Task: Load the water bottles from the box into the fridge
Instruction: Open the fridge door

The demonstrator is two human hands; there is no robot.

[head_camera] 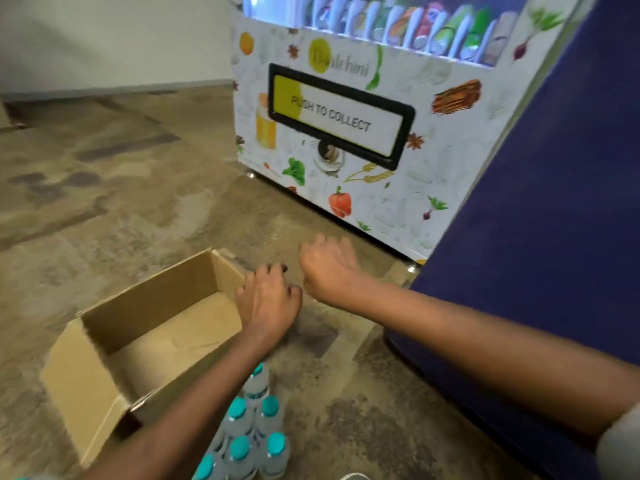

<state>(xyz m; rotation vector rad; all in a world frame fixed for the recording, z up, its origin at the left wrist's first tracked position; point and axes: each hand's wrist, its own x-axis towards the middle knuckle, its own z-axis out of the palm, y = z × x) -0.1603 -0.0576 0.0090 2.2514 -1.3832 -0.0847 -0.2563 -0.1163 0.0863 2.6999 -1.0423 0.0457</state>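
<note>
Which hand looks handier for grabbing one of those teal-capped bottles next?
Left, probably. The left hand hangs empty, nearer the bottles; the right hand, also empty, is farther off, toward the vending machine.

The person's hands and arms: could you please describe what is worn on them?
The left hand and right hand are bare, with no gloves, watch or bracelet showing. Both forearms are uncovered; a light grey sleeve shows only on the right arm, at the picture's lower right edge.

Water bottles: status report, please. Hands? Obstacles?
Right hand open, empty; left hand curled at box edge, grip unclear. Water bottles stand on floor beside empty box. No obstacle seen.
</note>
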